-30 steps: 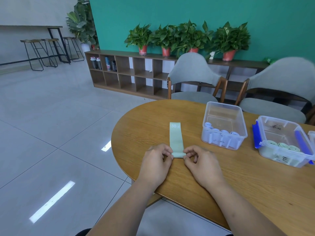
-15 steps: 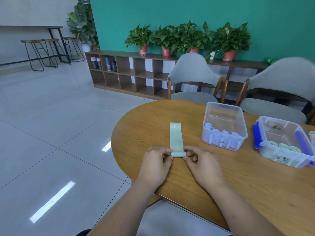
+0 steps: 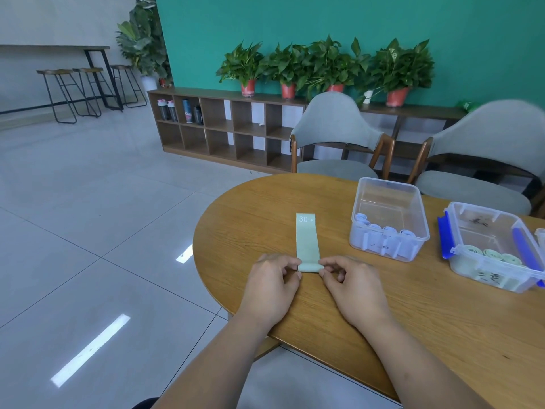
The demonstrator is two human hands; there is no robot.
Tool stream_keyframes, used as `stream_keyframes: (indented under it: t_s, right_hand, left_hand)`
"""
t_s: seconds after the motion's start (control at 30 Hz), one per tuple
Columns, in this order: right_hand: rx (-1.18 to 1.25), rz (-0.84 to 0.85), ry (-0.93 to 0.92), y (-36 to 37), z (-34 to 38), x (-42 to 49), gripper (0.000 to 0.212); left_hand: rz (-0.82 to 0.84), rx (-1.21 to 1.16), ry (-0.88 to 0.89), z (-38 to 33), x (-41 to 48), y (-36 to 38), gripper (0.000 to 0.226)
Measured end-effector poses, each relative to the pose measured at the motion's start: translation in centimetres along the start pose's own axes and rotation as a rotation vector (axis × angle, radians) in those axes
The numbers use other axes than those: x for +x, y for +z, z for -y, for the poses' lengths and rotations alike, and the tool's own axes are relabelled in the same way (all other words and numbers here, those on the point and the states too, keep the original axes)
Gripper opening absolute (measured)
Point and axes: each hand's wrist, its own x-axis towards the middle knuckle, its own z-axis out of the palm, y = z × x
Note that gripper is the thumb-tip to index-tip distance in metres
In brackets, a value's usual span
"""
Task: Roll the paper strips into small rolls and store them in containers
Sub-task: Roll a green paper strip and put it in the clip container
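Observation:
A pale green strip marked "30 LB" lies flat on the round wooden table, running away from me. Its near end is curled into a small roll. My left hand pinches the roll's left end and my right hand pinches its right end, both resting on the table. A clear lidless container to the right holds several white rolls. Further right, a clear container with blue clips holds several pale green rolls.
Two grey chairs stand behind the table. A low wooden shelf with potted plants lines the green wall. The table's curved edge is just left of my left hand; tiled floor lies beyond it.
The roll at the strip's near end has grown slightly and moved a little away from me, with both hands following it forward.

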Motion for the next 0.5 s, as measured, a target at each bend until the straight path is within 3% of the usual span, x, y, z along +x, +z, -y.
stream_keyframes:
  t_s: [0.5]
  right_hand:
    - [0.032, 0.017, 0.011, 0.07, 0.1, 0.01, 0.016]
  left_hand:
    - [-0.013, -0.037, 0.0, 0.13, -0.06, 0.08, 0.019]
